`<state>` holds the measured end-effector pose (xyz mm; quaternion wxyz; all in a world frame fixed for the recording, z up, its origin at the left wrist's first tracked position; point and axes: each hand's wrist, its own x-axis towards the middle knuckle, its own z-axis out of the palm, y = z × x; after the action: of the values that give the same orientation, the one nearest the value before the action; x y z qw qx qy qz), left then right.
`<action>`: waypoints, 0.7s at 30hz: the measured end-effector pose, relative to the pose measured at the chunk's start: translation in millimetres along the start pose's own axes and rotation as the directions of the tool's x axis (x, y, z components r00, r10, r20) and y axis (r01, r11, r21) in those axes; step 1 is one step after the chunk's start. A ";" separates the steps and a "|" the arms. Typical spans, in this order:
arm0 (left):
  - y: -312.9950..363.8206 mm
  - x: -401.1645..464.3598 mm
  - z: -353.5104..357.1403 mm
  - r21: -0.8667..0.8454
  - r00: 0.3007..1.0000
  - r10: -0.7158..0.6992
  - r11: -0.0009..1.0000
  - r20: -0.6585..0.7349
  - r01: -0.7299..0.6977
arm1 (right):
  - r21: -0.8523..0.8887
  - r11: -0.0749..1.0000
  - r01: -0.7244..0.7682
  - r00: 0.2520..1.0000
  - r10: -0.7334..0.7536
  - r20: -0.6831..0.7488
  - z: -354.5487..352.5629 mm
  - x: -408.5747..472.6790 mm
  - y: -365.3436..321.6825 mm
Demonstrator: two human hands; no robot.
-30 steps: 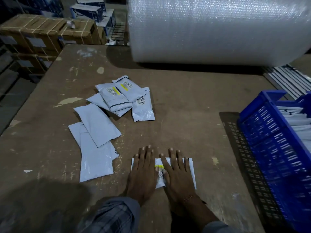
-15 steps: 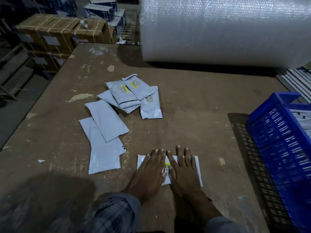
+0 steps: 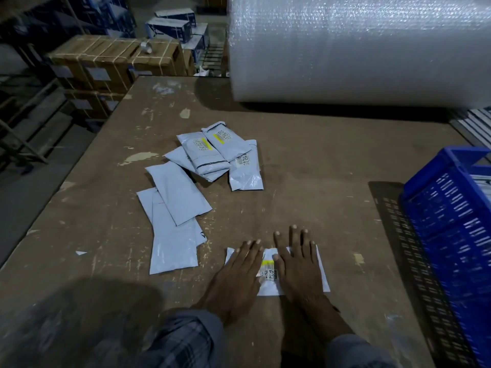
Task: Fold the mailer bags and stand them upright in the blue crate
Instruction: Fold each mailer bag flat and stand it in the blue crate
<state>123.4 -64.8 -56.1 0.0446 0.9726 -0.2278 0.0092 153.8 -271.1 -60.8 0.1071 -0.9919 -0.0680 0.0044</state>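
**Flat hands press a mailer bag on the counter**

A bubble-wrap roll (image 3: 358, 46) lies across the counter (image 3: 305, 168), with the blue crate (image 3: 451, 235) at the right edge. Loose mailer bags (image 3: 202, 176) lie mid-counter. The left hand (image 3: 236, 277) and right hand (image 3: 297, 266), fingers straight, press the white mailer bag (image 3: 269, 288) flat.

Loose mailer bags (image 3: 198, 181) lie left on the table (image 3: 305, 168) (crate (image 3: 451, 235) at right).
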 end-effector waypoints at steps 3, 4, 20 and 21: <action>-14.0 11.8 2.8 0.006 0.998 -0.052 0.999 0.029 0.052 | -0.008 1.000 0.009 0.999 -0.009 -0.031 2.0 -4.5 -3.7; -15.3 16.8 2.2 0.000 0.991 -0.124 0.992 0.043 0.124 | -0.007 1.000 0.028 0.998 -0.028 -0.049 2.8 -12.1 -4.4; -11.7 21.9 -8.9 0.063 0.973 -0.219 0.975 0.066 0.215 | -0.036 0.999 0.040 0.999 -0.040 0.001 -0.1 -47.7 -1.6; -10.1 19.3 -10.0 0.066 0.980 -0.185 0.981 0.076 0.180 | -0.041 0.998 0.049 0.999 -0.049 0.014 -4.4 -46.7 -1.4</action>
<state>145.2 -63.4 -46.2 0.0071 0.9899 -0.1387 -0.0282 107.5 -277.1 -56.4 0.0863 -0.9919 -0.0931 0.0066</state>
